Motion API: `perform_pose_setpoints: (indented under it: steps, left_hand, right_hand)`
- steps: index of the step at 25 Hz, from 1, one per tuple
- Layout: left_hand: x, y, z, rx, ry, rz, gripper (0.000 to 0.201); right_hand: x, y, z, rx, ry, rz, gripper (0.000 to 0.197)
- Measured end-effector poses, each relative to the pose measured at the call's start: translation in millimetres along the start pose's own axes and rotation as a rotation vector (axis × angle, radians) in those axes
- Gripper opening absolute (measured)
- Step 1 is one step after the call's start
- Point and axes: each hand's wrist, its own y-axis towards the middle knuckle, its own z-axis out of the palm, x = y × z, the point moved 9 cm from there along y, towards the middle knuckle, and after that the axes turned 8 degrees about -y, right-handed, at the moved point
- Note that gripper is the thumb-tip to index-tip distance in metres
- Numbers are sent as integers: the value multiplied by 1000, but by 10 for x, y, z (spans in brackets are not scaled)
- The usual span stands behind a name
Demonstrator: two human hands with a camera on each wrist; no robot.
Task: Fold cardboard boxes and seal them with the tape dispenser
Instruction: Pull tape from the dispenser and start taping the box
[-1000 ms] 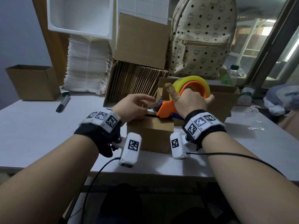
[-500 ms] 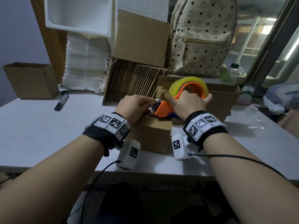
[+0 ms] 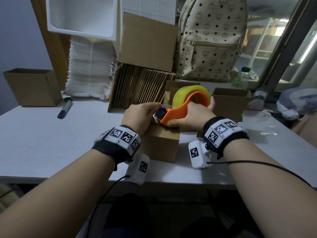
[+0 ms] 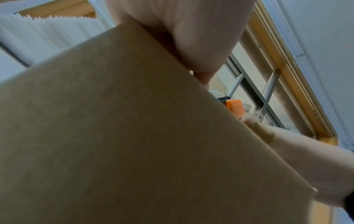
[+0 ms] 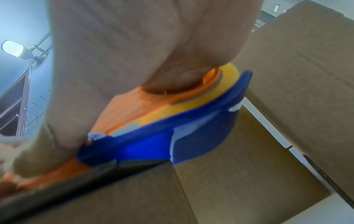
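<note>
A small brown cardboard box (image 3: 161, 145) stands on the white table (image 3: 51, 134) near its front edge. My left hand (image 3: 139, 115) lies on the box's top left, fingers curled over the far side beside the dispenser's nose; its fingertips are hidden. My right hand (image 3: 197, 115) grips the orange tape dispenser (image 3: 178, 114) with its yellow tape roll (image 3: 190, 93), the nose resting on the box top. The right wrist view shows the dispenser's blue underside (image 5: 172, 136) lying along the box (image 5: 114, 204). The left wrist view is mostly filled by the box's side (image 4: 134, 136).
Just behind the dispenser stand open cardboard boxes (image 3: 229, 102), with a row of flat cartons (image 3: 142, 86) and a patterned backpack (image 3: 211, 40) further back. A pile of white mailers (image 3: 91, 71), a marker (image 3: 65, 109) and another open box (image 3: 32, 86) lie to the left.
The right hand has lowered and flattened the dispenser onto the box top, thumb now down along its handle. The left hand has stayed at the dispenser's nose, sliding slightly left.
</note>
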Motion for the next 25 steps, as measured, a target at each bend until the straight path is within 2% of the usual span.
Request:
perform_pose_setpoints:
  steps: [4,8,12,14,22,25]
  left_hand:
    - [24,8,-21,-30,-62,-28,33]
    - [32,-12,-4,-35,-56,-30,34]
    - [39,-22,-26,-82,-85,-24,34]
    - [54,-20,-34,-97,-104,-28,33]
    - [77,-41,-42,-120,-176,-105,30]
    - [90,-56,-44,-135,-190,-146,30]
  right_hand:
    - [-30,-49,-5,90,18,-56,63]
    - [-70,-62,59,140,68,-43,39]
    - [-30,-42,34,-48,-164,-70,21]
    - [-31,-40,-23,-125,-218,-83,23]
    - [-155,-104,-416,-312,-106,-162,42]
    - [-197,-168,-525,-346,101,-169,38]
